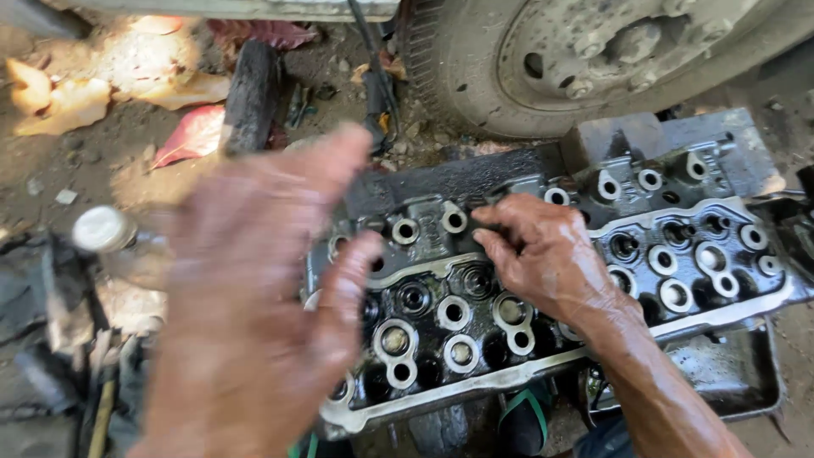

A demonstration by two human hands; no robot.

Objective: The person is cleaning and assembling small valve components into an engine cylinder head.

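The left hand [254, 288] hovers blurred at nine o'clock, palm down, fingers spread and holding nothing, its fingertips at the near-left end of the oily cylinder head [543, 280]. The right hand [543, 254] reaches in from five o'clock, forearm angled up, fingers curled and pressed onto the head's middle. A capped plastic bottle [106, 233] lies at nine o'clock; a wheel [585, 59] stands at one o'clock.

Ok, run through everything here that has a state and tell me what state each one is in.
Cylinder head: lying flat over a tray, oily and dark, bores uncovered.
Right hand: fingers curled, fingertips resting on the cylinder head's upper middle.
Left hand: open, fingers spread, blurred, above the cylinder head's left end.
Wheel: standing on the dirt, dusty.
Tray: flat on the ground.
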